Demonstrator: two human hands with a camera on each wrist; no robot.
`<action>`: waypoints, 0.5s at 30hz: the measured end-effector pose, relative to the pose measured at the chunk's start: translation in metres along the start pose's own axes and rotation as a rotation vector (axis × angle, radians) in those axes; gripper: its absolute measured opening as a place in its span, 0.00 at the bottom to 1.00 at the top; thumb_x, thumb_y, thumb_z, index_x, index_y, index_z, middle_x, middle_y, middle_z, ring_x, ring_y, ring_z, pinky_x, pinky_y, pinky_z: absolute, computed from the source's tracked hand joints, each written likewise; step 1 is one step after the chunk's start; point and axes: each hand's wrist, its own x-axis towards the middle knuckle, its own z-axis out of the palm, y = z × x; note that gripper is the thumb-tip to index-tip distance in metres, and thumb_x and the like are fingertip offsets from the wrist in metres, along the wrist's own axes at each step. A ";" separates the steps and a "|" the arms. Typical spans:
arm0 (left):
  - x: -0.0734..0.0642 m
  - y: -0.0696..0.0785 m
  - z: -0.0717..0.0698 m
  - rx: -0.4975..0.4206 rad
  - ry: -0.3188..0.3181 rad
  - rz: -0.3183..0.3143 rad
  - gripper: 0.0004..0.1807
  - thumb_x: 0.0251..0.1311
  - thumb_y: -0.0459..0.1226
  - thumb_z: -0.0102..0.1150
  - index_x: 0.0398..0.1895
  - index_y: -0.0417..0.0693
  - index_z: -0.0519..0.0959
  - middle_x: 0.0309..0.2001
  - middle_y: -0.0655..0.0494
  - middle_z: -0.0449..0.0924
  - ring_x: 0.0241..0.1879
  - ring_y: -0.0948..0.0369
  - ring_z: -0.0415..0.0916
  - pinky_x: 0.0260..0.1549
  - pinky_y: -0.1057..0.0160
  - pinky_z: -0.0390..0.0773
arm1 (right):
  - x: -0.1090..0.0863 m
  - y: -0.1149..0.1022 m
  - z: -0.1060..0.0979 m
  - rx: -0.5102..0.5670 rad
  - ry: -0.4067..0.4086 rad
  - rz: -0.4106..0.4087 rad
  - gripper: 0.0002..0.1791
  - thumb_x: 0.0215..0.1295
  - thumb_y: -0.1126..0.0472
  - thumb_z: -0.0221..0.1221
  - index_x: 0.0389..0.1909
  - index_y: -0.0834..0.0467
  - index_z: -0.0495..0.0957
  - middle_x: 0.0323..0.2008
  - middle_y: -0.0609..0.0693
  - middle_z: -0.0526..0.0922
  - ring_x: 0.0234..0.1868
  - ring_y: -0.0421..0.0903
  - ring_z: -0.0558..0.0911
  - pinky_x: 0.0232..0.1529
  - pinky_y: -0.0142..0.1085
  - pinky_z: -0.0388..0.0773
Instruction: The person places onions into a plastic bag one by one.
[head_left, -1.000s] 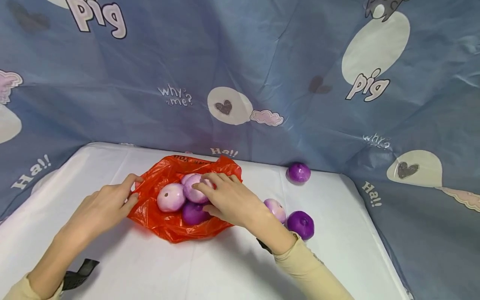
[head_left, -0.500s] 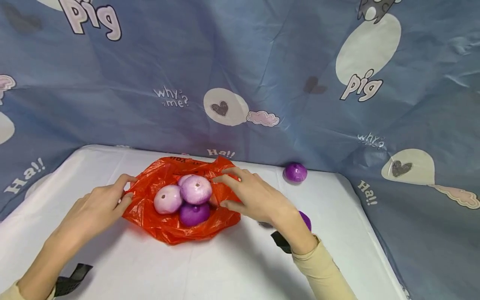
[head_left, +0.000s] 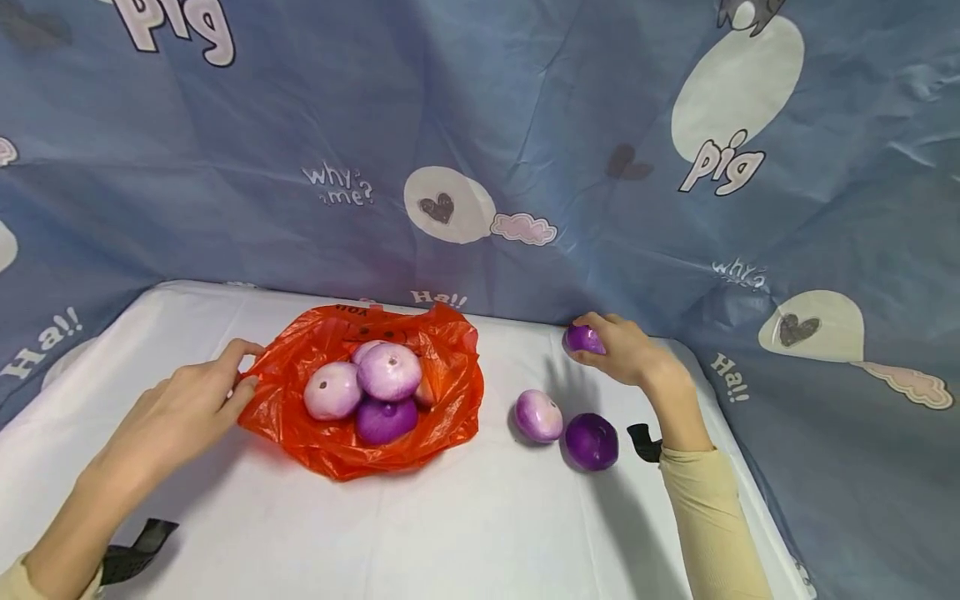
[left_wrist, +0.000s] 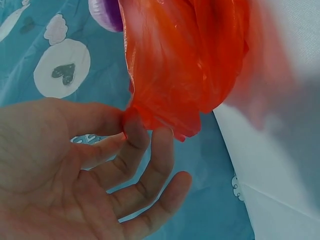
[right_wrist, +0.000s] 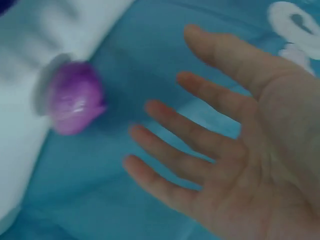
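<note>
My left hand point(head_left: 178, 406) pinches the left edge of a red plastic bag point(head_left: 450, 392) between thumb and fingertip; in the left wrist view the other fingers of that hand point(left_wrist: 95, 165) are spread loosely. Inside the bag's mouth lie several purple onions, among them a pale one point(head_left: 332, 391) and a darker one point(head_left: 387, 420). At the far right of the table, my right hand point(head_left: 626, 350) reaches over another purple onion point(head_left: 581, 340). The right wrist view has that onion point(right_wrist: 75, 98) apart from the right hand point(right_wrist: 235, 145), whose fingers are extended.
Two more onions, one pale point(head_left: 537, 416) and one dark purple point(head_left: 592, 442), rest on the white tabletop point(head_left: 450, 533) between the bag and the right forearm. A blue printed cloth point(head_left: 337, 108) hangs behind the table's back edge.
My right hand has left the onions in the bag and moved right and away to the far onion, uncovering the two loose onions. The left hand stays at the bag's edge.
</note>
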 end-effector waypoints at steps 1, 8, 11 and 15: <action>0.001 0.000 0.000 0.003 -0.001 0.001 0.24 0.76 0.37 0.55 0.72 0.43 0.68 0.44 0.44 0.91 0.33 0.49 0.85 0.21 0.51 0.76 | 0.002 0.006 0.003 -0.003 0.011 0.011 0.30 0.76 0.52 0.65 0.73 0.59 0.72 0.67 0.70 0.77 0.69 0.71 0.78 0.68 0.66 0.75; 0.003 0.001 -0.001 0.010 -0.018 0.002 0.24 0.75 0.37 0.55 0.71 0.41 0.68 0.42 0.45 0.90 0.32 0.50 0.84 0.22 0.50 0.76 | 0.015 0.031 0.025 -0.034 0.097 0.015 0.29 0.73 0.55 0.68 0.71 0.60 0.74 0.70 0.71 0.74 0.69 0.75 0.77 0.67 0.69 0.75; 0.004 0.002 0.000 0.011 -0.021 0.005 0.25 0.75 0.37 0.55 0.71 0.41 0.68 0.42 0.46 0.90 0.33 0.51 0.84 0.22 0.50 0.76 | 0.021 0.039 0.031 -0.058 0.106 0.016 0.29 0.73 0.55 0.68 0.71 0.58 0.75 0.71 0.70 0.74 0.69 0.75 0.77 0.65 0.70 0.76; 0.002 0.001 0.003 0.015 -0.026 0.003 0.25 0.75 0.37 0.56 0.71 0.41 0.68 0.41 0.47 0.89 0.32 0.52 0.83 0.23 0.50 0.76 | 0.032 0.048 0.047 -0.094 0.132 0.003 0.29 0.73 0.54 0.68 0.71 0.57 0.74 0.72 0.69 0.71 0.67 0.77 0.76 0.63 0.73 0.75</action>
